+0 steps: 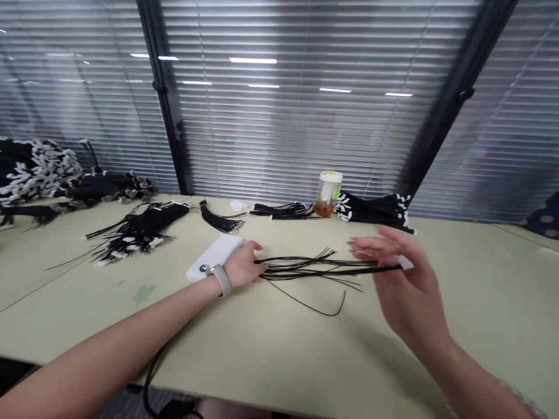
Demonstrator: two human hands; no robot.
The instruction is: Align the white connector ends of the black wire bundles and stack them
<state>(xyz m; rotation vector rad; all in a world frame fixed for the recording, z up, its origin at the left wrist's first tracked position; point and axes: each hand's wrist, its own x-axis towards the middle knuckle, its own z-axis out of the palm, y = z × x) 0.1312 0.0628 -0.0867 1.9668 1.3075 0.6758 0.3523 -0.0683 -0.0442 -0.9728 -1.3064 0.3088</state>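
A loose bundle of thin black cables [301,269] stretches between my two hands above the pale table. My left hand [244,265] is closed around the bundle's left end, its fingertips pinching the cables. Under that hand and wrist lies a white rectangular device [213,256] with a small dark round spot. My right hand [406,285], raised and somewhat blurred, has bent fingers around the far end of one black cable. A white connector [405,263] shows at that end, against the hand. One single wire [323,313] curves away from the bundle toward me, ending in an upward hook.
Behind my hands lie several black cable bundles [367,209], some with white connectors. A lidded jar [328,193] with amber contents stands among them. More cables [140,230] are spread to the left, beside a big heap [43,169]. Window blinds [283,116] rise behind the table.
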